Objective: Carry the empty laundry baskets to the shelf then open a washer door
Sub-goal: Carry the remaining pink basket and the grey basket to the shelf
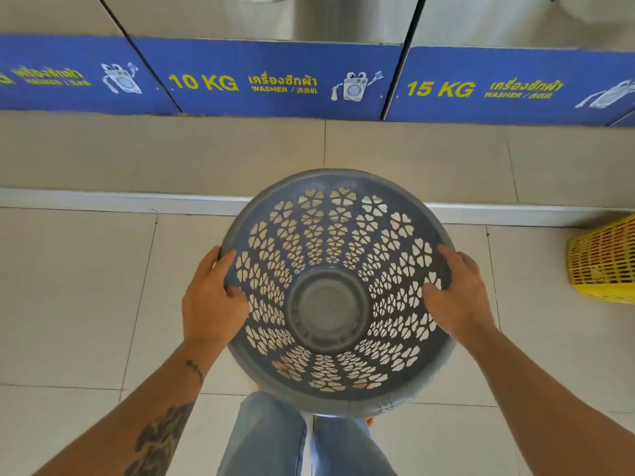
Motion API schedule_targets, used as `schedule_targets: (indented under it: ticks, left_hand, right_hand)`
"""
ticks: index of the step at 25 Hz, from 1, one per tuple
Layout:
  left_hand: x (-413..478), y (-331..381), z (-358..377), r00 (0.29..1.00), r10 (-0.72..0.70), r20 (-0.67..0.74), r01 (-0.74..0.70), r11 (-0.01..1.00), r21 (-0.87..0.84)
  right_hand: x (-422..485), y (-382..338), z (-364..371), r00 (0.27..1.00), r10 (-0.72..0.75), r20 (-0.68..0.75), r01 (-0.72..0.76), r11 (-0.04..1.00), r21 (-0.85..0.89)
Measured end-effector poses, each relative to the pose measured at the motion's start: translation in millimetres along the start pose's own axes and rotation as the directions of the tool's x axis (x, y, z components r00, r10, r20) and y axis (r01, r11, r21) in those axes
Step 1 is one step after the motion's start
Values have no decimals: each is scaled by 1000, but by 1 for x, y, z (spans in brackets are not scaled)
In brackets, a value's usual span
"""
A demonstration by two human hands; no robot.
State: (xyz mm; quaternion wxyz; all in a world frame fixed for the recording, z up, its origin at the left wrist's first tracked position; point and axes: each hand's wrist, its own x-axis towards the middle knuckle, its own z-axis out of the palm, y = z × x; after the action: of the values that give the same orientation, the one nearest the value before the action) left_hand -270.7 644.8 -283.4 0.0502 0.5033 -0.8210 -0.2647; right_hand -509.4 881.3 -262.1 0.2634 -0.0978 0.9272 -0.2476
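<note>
Standing on the tiled floor (pixel 79 297) in pale jeans (pixel 268 441), looking straight down into the grey basket (pixel 338 393), empty and held level in front of the legs, mouth up.

Gripping it at opposite sides of the rim: left hand (pixel 211 304) clamped on the left edge, thumb hooked inside against the cut-out wall, fingers (pixel 214 261) wrapped over the rim; right hand (pixel 458 297) mirroring it on the right edge, thumb inside, fingers (pixel 450 255) curled over the outside. Both grasping firmly, neither released.

Judging the step as the carry itself, with the shelf nowhere in view. Doing it well likely meaning: keeping the two grips level so the round basket is not tipping, holding it a little off the knees so the legs are not knocking the base while walking, and looking up from the basket before turning, since the holed wall is hiding little but the solid bottom is covering the feet.

Minding the raised white step (pixel 103 201) just beyond the far rim, a likely trip edge if heading forward. Noting the yellow basket (pixel 601 266) lying on its side at the right, near that step, probably the next one to collect; whether empty, hard to tell from here.

Facing, farthest off, the row of washers (pixel 343 18) above blue labels, the middle one reading 10 KG (pixel 204 82), the right one 15 KG (pixel 441 88). Doors mostly out of frame, so not judging their state.
</note>
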Motion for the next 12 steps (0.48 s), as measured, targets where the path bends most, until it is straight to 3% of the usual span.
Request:
schedule_targets:
  ticks: [6, 9, 12]
  left_hand:
    - [-86, 8, -160, 961, -82, -263, 48, 990, -133]
    - [-130, -2, -232, 917, -74, -393, 4, 984, -176]
    - [-174, -18, -291, 854, -163, -494, 12, 956, -295]
  right_hand:
    - [-97, -103, -80, 959, -281, 27, 282, 958, -61]
    - [-158, -150, -108, 904, -428, -9, 427, 903, -50]
    - [-225, -183, -119, 860, -508, -44, 506, 861, -46]
